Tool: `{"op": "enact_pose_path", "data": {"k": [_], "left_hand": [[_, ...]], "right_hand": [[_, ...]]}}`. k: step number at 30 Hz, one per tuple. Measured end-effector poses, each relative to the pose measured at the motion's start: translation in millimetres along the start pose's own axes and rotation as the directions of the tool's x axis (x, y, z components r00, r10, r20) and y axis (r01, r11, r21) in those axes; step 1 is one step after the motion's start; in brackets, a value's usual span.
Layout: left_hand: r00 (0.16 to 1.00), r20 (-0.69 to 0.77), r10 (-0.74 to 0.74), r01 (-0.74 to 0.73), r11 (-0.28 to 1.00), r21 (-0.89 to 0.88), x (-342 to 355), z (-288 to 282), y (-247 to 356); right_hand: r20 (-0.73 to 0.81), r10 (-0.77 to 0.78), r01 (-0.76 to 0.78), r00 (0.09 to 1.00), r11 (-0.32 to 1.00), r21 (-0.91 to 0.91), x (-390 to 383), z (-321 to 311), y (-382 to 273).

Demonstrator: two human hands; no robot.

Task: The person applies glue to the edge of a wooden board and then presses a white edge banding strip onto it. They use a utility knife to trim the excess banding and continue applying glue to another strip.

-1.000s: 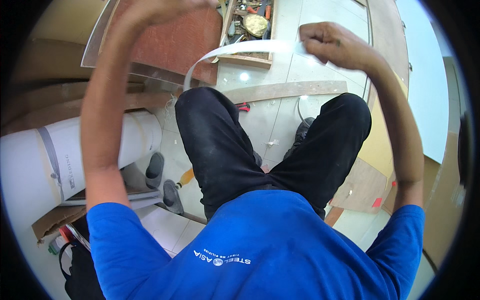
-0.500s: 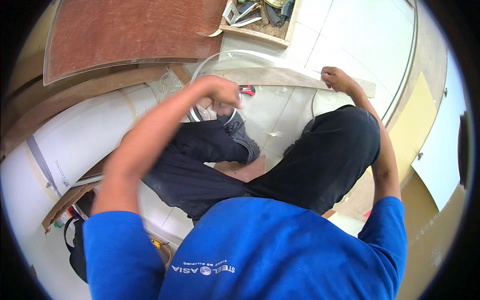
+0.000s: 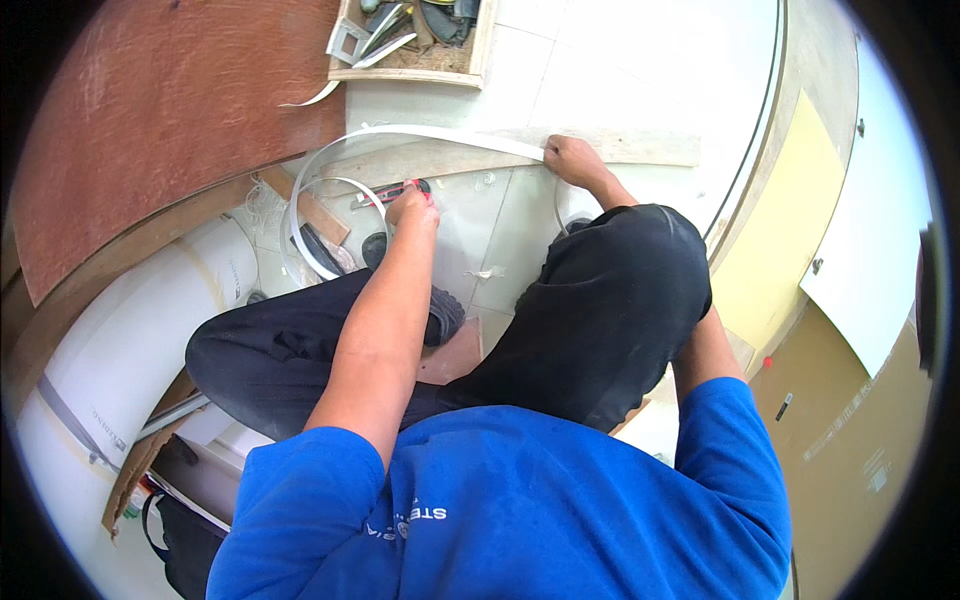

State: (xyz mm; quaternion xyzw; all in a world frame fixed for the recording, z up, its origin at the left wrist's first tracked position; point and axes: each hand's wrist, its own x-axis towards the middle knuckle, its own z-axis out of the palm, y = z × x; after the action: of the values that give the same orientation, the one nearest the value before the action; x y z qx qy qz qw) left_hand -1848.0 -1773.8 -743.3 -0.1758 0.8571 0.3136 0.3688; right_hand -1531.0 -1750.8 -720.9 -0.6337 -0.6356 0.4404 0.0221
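A thin white flexible strip (image 3: 440, 130), like edge banding, bows from my right hand (image 3: 573, 160) far to the left and curls back in loops near my left foot. The fingers of my right hand are closed on one stretch of it, above the wooden board. My left hand (image 3: 412, 207) is closed at a red utility knife (image 3: 418, 187) by the board's near edge, partly covering its handle. One curl of the strip passes just left of that hand. A pale wooden board (image 3: 640, 150) lies flat on the tiles beyond both hands.
At the far side stands a wooden tool box (image 3: 420, 76) with hand tools. A reddish-brown sheet (image 3: 180, 110) and a large white roll (image 3: 130, 330) lie left. A yellow panel (image 3: 785, 190) and a white panel (image 3: 855, 220) are on the right. Scraps (image 3: 487, 272) dot the tiles.
My left hand has come down to the utility knife and closed at it. My right hand keeps hold of the strip. The whole view has shifted.
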Motion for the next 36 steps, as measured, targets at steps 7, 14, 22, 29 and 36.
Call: {"op": "enact_pose_path", "data": {"k": [7,14,22,29,36], "left_hand": [[0.866,0.483,-0.13,0.1,0.991,0.088,-18,-55,-22],[0.437,0.898,-0.051,-0.39,0.889,0.24,-120,-67,-42],[0.298,0.946,-0.129,-0.145,0.973,0.179,-127,-45,-6],[0.371,0.92,-0.128,-0.274,0.931,0.24,-100,-37,-24],[0.445,0.695,0.565,-0.83,0.552,0.082,-97,30,-58]], "right_hand": [[0.036,0.138,-0.14,0.99,0.988,0.068,13,-3,-5],[0.012,0.186,-0.187,0.982,0.982,0.024,28,-10,-2],[-0.014,0.236,-0.236,0.972,0.972,-0.01,27,-6,1],[0.015,0.171,-0.168,0.985,0.977,-0.132,35,3,14],[-0.038,0.269,-0.27,0.962,0.963,-0.022,32,-3,4]]}}
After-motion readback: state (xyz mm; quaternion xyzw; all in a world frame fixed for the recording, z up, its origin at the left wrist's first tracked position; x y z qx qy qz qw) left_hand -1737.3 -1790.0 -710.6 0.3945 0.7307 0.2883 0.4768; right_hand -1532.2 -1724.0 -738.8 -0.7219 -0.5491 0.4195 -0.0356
